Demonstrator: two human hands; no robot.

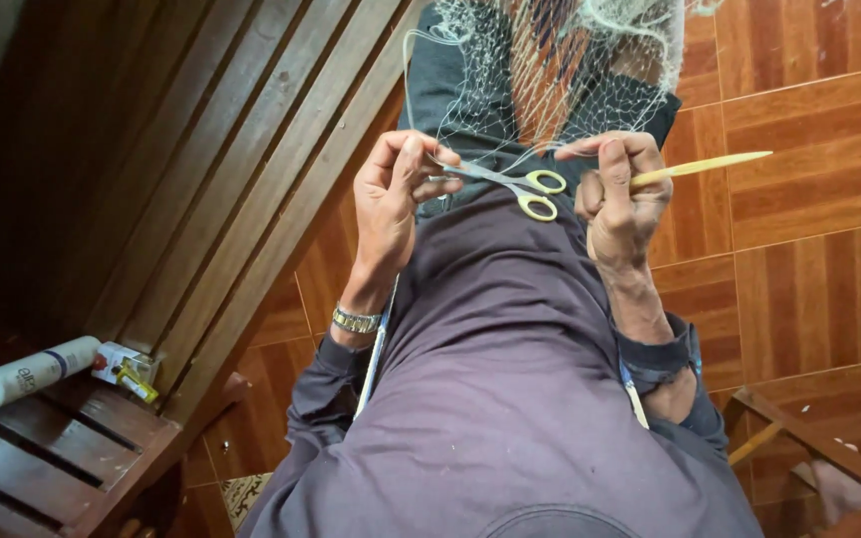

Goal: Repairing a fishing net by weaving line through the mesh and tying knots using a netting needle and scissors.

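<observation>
My left hand (394, 189) is closed around the blade end of a small pair of scissors (510, 182), whose yellow handles point toward my right hand. My right hand (618, 194) grips a thin tan netting needle (702, 166) that points right. Its thumb and forefinger also pinch a strand of the net. A fine pale fishing net (550, 60) hangs just beyond both hands and drapes over my dark-clothed knees. A metal watch (356, 320) sits on my left wrist.
A dark wooden slatted bench (201, 179) runs along the left, with a white bottle (32, 371) and a small box (124, 367) on its seat. Brown patterned floor tiles (809, 199) lie to the right. A wooden frame piece (809, 448) is at bottom right.
</observation>
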